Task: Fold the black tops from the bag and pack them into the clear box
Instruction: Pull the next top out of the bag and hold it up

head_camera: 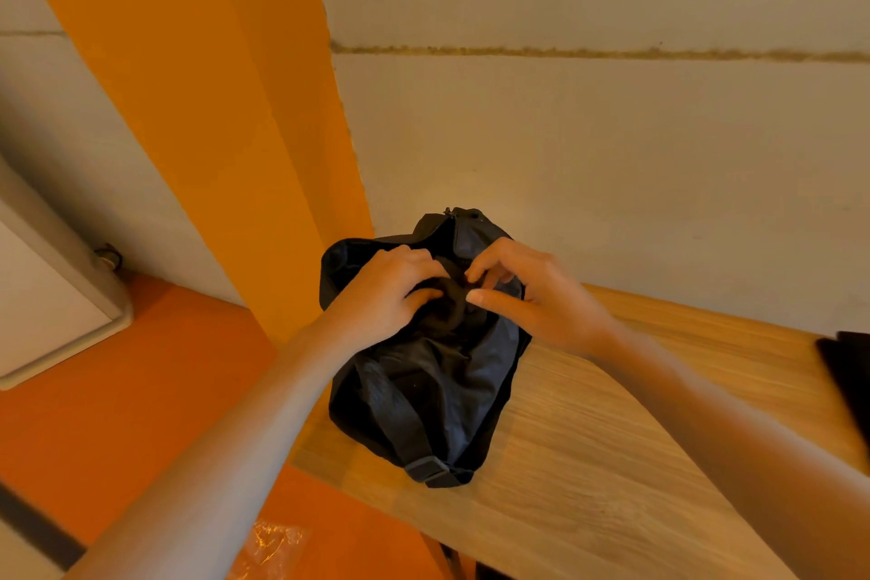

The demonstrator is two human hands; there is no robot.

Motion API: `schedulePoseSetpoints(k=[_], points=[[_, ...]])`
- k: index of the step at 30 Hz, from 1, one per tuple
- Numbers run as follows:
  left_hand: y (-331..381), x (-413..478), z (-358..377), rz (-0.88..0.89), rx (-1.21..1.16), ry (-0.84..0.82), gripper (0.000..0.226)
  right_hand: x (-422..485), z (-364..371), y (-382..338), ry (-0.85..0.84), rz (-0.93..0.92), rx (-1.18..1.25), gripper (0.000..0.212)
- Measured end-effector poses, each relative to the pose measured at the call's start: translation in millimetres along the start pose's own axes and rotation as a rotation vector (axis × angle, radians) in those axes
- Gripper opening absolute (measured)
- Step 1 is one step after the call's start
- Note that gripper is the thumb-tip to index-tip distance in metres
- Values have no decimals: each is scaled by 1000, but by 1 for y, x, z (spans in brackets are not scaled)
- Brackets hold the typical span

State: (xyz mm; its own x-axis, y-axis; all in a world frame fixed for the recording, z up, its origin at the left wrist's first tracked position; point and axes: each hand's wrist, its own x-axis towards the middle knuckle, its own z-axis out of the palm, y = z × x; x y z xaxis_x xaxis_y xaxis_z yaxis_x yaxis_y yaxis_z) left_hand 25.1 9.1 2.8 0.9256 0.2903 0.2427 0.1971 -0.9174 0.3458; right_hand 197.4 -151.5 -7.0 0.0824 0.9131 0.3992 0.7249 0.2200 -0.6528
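A black fabric bag (423,396) lies on the left end of the wooden table (588,462), its mouth open toward the wall. A bunched roll of black cloth, one of the black tops (447,308), sticks out of the opening. My left hand (390,292) grips this roll from the left, fingers curled round it. My right hand (527,292) meets it from the right, fingers curled into the cloth and thumb stretched along it. The clear box is out of view.
The table stands against a pale wall, with an orange curtain (212,108) hanging at its left end. A dark flat object (847,372) lies at the table's far right edge. A white unit (42,297) stands on the orange floor at left. Crinkled clear plastic (273,551) lies below the table.
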Motion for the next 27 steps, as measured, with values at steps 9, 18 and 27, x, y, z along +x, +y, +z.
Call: schedulePoseSetpoints(k=[9,18,27], points=[[39,-10,-25,197,26,674,22,21,-12,-33,40,325,271,9],[55,-9,-38,-3,-592,208,17,26,-71,-51,272,116,367,16],[106,74,-57,-81,-670,91,20,15,-150,-76,230,99,-107,12]])
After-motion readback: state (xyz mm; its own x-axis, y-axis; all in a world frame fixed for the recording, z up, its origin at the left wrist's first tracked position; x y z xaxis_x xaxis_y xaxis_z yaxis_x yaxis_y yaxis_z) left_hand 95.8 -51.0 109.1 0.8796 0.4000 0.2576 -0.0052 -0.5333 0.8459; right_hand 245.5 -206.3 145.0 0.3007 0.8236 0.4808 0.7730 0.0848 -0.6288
